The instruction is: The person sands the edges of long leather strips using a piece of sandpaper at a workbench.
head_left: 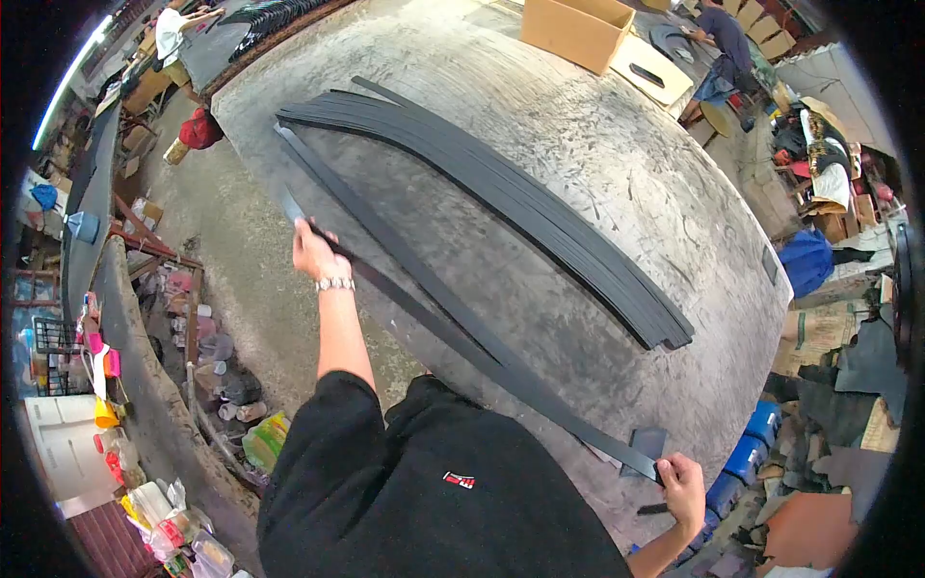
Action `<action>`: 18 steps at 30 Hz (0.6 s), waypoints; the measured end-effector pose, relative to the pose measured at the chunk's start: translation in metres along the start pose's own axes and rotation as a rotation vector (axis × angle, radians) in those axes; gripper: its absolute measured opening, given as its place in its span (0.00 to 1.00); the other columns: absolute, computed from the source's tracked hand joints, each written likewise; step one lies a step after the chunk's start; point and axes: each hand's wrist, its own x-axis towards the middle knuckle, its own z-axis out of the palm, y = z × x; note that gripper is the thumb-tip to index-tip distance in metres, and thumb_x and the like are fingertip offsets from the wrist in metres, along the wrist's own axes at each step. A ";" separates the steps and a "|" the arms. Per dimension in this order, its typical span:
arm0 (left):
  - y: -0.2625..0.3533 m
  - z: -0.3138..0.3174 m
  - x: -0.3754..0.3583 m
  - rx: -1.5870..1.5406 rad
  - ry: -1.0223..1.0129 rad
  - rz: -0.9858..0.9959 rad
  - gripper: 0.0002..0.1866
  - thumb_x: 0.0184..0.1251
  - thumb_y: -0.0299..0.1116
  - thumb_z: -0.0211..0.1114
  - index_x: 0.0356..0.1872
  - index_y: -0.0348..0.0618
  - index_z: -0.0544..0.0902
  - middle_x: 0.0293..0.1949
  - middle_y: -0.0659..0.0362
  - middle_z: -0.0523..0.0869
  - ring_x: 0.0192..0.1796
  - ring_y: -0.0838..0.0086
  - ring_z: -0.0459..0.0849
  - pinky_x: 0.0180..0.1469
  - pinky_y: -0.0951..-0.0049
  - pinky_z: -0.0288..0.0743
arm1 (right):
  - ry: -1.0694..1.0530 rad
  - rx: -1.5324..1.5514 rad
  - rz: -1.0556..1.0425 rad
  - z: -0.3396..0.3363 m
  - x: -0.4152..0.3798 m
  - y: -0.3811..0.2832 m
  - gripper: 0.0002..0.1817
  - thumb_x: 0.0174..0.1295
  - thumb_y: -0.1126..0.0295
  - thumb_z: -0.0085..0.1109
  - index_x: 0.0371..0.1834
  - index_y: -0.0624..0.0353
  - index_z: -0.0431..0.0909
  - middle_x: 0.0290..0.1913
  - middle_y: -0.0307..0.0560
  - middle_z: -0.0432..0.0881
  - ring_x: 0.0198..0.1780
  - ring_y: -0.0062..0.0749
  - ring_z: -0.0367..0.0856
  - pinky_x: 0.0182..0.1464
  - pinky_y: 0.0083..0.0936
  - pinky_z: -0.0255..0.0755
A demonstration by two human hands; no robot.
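A long black strip (424, 313) runs between my two hands along the near edge of the worktable. My left hand (320, 254), with a metal-banded watch (335, 284) at its wrist, is closed round the strip near its far end, and a short shiny end sticks out past the fingers. My right hand (682, 489) pinches the other end at the table's near right corner. Another black strip (371, 217) lies flat and partly under the held one. Beyond it rests a thick stack of black strips (482, 193). A small dark flat piece (647, 445) lies beside my right hand.
The grey worktable (674, 183) bears an open cardboard box (578, 34) at its far side. Blue containers (747, 453) and scrap sheets (819, 520) crowd the right. A cluttered shelf (193, 337) stands left. Two people (727, 48) work farther off, one at each side.
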 end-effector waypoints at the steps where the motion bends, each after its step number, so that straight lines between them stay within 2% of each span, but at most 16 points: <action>1: -0.005 0.018 0.016 -0.005 -0.029 0.050 0.15 0.84 0.42 0.68 0.40 0.39 0.87 0.29 0.61 0.87 0.21 0.75 0.78 0.23 0.67 0.71 | -0.009 0.039 0.040 0.005 0.001 -0.004 0.13 0.77 0.68 0.64 0.40 0.70 0.86 0.25 0.41 0.81 0.28 0.23 0.81 0.30 0.26 0.75; 3: 0.000 0.065 0.039 -0.008 0.008 0.042 0.15 0.82 0.41 0.71 0.38 0.38 0.88 0.33 0.60 0.90 0.25 0.73 0.82 0.27 0.66 0.76 | -0.090 0.137 0.057 0.015 0.011 0.019 0.13 0.76 0.67 0.64 0.40 0.69 0.86 0.26 0.40 0.83 0.29 0.22 0.81 0.34 0.25 0.76; 4: -0.010 0.081 0.064 -0.037 -0.006 -0.042 0.14 0.81 0.40 0.71 0.37 0.38 0.89 0.34 0.59 0.91 0.29 0.72 0.85 0.28 0.66 0.78 | -0.116 0.162 0.056 0.022 0.018 0.036 0.13 0.76 0.67 0.65 0.40 0.69 0.86 0.26 0.40 0.83 0.29 0.22 0.80 0.35 0.25 0.76; 5: -0.026 0.096 0.093 0.052 0.006 -0.037 0.15 0.79 0.41 0.73 0.43 0.36 0.92 0.37 0.59 0.92 0.32 0.72 0.86 0.31 0.65 0.79 | -0.143 0.186 0.054 0.027 0.027 0.050 0.13 0.76 0.67 0.65 0.40 0.68 0.86 0.27 0.40 0.83 0.30 0.21 0.80 0.36 0.25 0.76; 6: -0.048 0.100 0.127 0.289 -0.031 0.055 0.19 0.77 0.43 0.75 0.51 0.33 0.93 0.40 0.57 0.93 0.37 0.70 0.87 0.39 0.63 0.83 | -0.133 0.066 -0.010 0.031 0.034 0.058 0.13 0.75 0.67 0.66 0.40 0.70 0.86 0.28 0.41 0.84 0.33 0.22 0.79 0.40 0.27 0.76; 7: -0.033 0.106 0.108 0.475 -0.106 -0.152 0.22 0.77 0.44 0.75 0.55 0.31 0.91 0.48 0.54 0.94 0.46 0.66 0.90 0.53 0.61 0.84 | -0.090 0.103 -0.064 0.043 0.044 0.066 0.13 0.74 0.67 0.67 0.40 0.70 0.85 0.28 0.41 0.84 0.34 0.22 0.79 0.40 0.28 0.75; 9: -0.108 0.085 0.165 0.743 -0.196 -0.126 0.27 0.75 0.49 0.74 0.60 0.34 0.89 0.56 0.46 0.93 0.57 0.57 0.90 0.65 0.55 0.81 | 0.002 0.172 -0.178 0.079 0.071 0.087 0.14 0.73 0.67 0.67 0.40 0.71 0.85 0.28 0.40 0.83 0.36 0.22 0.78 0.40 0.31 0.75; 10: -0.111 0.072 0.158 1.290 -0.273 0.029 0.35 0.71 0.54 0.73 0.67 0.35 0.85 0.62 0.37 0.88 0.64 0.46 0.88 0.70 0.47 0.78 | 0.070 0.192 -0.153 0.103 0.091 0.104 0.13 0.73 0.67 0.67 0.40 0.71 0.85 0.28 0.42 0.84 0.35 0.25 0.79 0.40 0.33 0.75; 11: -0.102 0.065 0.103 1.493 -0.260 0.303 0.40 0.69 0.57 0.72 0.72 0.37 0.80 0.65 0.32 0.83 0.69 0.39 0.82 0.72 0.43 0.76 | 0.136 0.219 -0.130 0.126 0.108 0.116 0.13 0.73 0.67 0.67 0.41 0.71 0.84 0.28 0.45 0.84 0.35 0.27 0.80 0.40 0.35 0.75; 12: -0.106 0.048 0.059 1.442 -0.305 0.497 0.38 0.69 0.53 0.71 0.73 0.36 0.79 0.68 0.34 0.80 0.72 0.39 0.78 0.73 0.44 0.73 | 0.162 0.042 -0.191 0.138 0.119 0.116 0.13 0.73 0.67 0.67 0.41 0.70 0.85 0.29 0.50 0.84 0.33 0.32 0.80 0.40 0.37 0.75; 13: -0.121 0.027 0.034 1.346 -0.441 0.729 0.37 0.69 0.50 0.71 0.74 0.38 0.77 0.69 0.35 0.78 0.71 0.41 0.77 0.74 0.44 0.71 | 0.190 -0.136 -0.245 0.148 0.128 0.113 0.12 0.73 0.67 0.67 0.42 0.69 0.86 0.29 0.54 0.85 0.32 0.38 0.81 0.39 0.38 0.75; 14: -0.119 0.010 -0.002 1.268 -0.583 0.879 0.36 0.69 0.47 0.70 0.73 0.38 0.77 0.70 0.36 0.77 0.72 0.42 0.76 0.74 0.43 0.69 | 0.191 -0.084 -0.192 0.159 0.136 0.105 0.11 0.73 0.67 0.68 0.43 0.67 0.87 0.30 0.62 0.83 0.30 0.48 0.80 0.39 0.41 0.75; 15: -0.113 -0.006 -0.042 1.292 -0.708 0.930 0.35 0.71 0.45 0.68 0.76 0.41 0.76 0.73 0.39 0.75 0.77 0.43 0.72 0.78 0.40 0.63 | 0.216 -0.068 -0.162 0.165 0.136 0.085 0.12 0.73 0.66 0.67 0.43 0.67 0.86 0.32 0.62 0.84 0.34 0.55 0.82 0.42 0.44 0.76; 18: -0.099 -0.044 -0.137 1.339 -1.021 0.927 0.36 0.76 0.47 0.65 0.81 0.45 0.72 0.80 0.42 0.70 0.85 0.45 0.62 0.85 0.35 0.52 | 0.283 -0.146 -0.337 0.190 0.166 0.087 0.12 0.74 0.65 0.66 0.42 0.66 0.86 0.39 0.61 0.87 0.45 0.60 0.85 0.51 0.46 0.77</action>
